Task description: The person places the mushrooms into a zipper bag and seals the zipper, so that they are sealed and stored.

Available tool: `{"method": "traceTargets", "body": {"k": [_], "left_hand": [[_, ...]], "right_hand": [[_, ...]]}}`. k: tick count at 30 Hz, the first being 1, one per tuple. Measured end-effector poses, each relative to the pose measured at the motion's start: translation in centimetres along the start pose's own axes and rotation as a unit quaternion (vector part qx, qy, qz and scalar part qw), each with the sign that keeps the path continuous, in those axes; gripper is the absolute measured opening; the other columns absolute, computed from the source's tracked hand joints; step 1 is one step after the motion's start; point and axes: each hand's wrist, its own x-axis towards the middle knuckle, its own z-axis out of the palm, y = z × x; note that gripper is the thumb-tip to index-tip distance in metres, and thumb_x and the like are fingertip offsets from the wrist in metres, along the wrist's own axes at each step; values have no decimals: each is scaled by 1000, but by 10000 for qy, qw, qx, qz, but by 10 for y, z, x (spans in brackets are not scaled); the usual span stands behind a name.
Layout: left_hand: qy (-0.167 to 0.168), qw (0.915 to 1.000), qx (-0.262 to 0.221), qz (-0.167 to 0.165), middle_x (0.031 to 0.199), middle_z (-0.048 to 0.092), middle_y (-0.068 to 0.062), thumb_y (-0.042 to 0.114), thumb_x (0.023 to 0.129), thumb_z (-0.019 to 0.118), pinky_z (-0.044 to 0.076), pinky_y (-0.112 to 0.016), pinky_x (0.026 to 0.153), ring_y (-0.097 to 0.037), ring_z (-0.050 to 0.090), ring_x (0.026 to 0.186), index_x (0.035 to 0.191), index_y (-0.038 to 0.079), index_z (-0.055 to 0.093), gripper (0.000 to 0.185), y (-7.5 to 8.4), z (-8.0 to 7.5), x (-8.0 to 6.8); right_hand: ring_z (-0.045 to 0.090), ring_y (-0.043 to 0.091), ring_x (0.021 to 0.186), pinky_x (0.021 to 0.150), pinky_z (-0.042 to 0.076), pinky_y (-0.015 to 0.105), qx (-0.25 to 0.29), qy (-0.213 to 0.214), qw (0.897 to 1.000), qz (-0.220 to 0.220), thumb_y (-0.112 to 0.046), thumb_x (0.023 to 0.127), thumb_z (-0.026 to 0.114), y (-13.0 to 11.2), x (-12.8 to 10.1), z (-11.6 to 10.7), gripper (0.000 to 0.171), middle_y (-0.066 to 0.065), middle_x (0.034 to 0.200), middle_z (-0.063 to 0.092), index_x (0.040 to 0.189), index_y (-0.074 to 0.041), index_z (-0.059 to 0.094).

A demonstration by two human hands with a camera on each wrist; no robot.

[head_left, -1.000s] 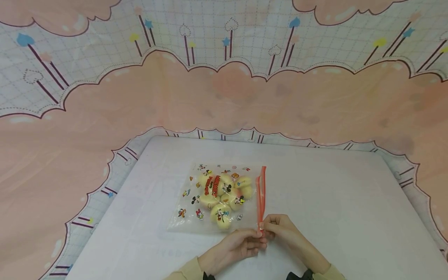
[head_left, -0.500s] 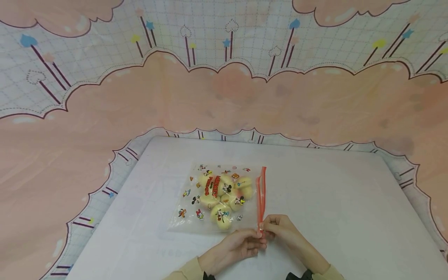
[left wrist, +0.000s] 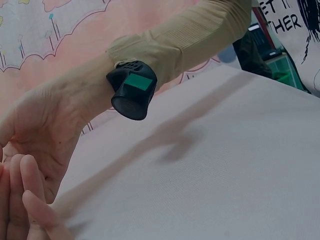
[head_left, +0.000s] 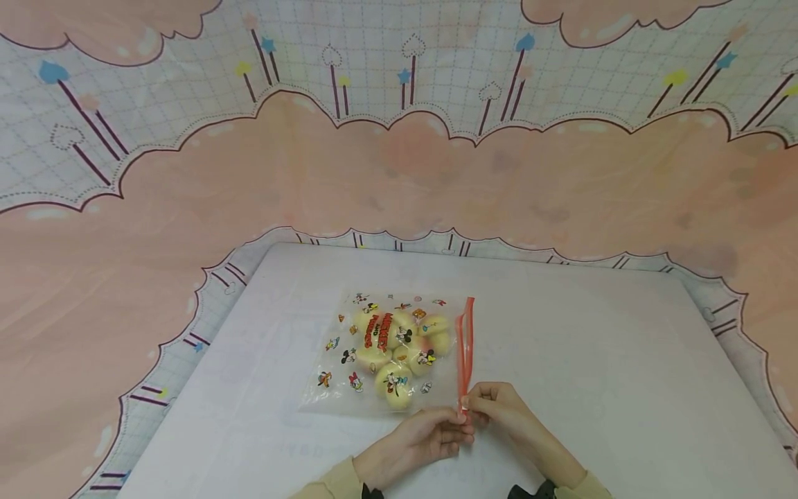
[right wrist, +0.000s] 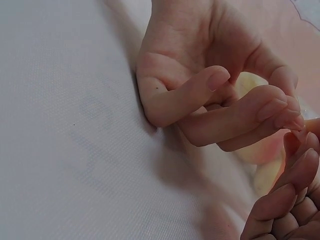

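Note:
A clear zip bag (head_left: 349,388) printed with cartoon figures lies flat on the white table (head_left: 592,360). It holds several pale yellow round pieces (head_left: 399,346). Its red zip strip (head_left: 465,346) runs along the bag's right side, and the two halves stand slightly apart at the far end. My left hand (head_left: 463,424) and right hand (head_left: 474,409) meet at the strip's near end, and both pinch it there. In the right wrist view the left hand's fingers (right wrist: 235,125) curl toward my right fingertips (right wrist: 295,165), with yellow pieces (right wrist: 262,150) blurred behind them.
A pink and white cloth backdrop (head_left: 399,173) with cloud and star prints rises behind and around the table. The left wrist view shows my right forearm in a beige sleeve (left wrist: 190,35) and its black wrist camera (left wrist: 131,95) above the table.

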Motion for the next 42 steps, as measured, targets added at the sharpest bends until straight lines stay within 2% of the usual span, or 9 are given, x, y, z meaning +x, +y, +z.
{"method": "traceTargets", "body": {"k": [9, 16, 22, 42], "left_hand": [[127, 9999, 0, 46, 75, 69, 7, 11, 89, 53, 45, -15, 65, -4, 66, 73, 77, 17, 66, 20, 0, 2, 0], [226, 9997, -9, 51, 72, 70, 7, 10, 87, 53, 44, -16, 64, -5, 66, 71, 75, 17, 66, 19, -1, 2, 1], [243, 9997, -45, 10, 73, 69, 7, 10, 87, 53, 43, -16, 65, -5, 65, 71, 73, 17, 65, 20, 0, 2, 1], [222, 9998, -5, -1, 71, 68, 7, 9, 86, 52, 43, -16, 65, -6, 64, 71, 74, 17, 65, 19, 1, 2, 1]], "right_hand": [[46, 1, 57, 54, 39, 17, 46, -25, 9999, -103, -10, 86, 61, 0, 1, -1, 32, -11, 58, 50, 87, 21, 55], [46, 1, 57, 55, 40, 17, 96, -2, 9999, -77, -10, 86, 61, 0, 1, 0, 21, -10, 58, 51, 78, 9, 59], [48, 1, 58, 55, 41, 17, 68, -2, 9998, -161, -10, 87, 61, 0, 1, 0, 33, -10, 59, 52, 88, 23, 54], [46, 2, 58, 55, 39, 18, 154, 160, 9997, -123, -11, 88, 62, 0, 2, 2, 35, -9, 60, 51, 89, 23, 54]]}}
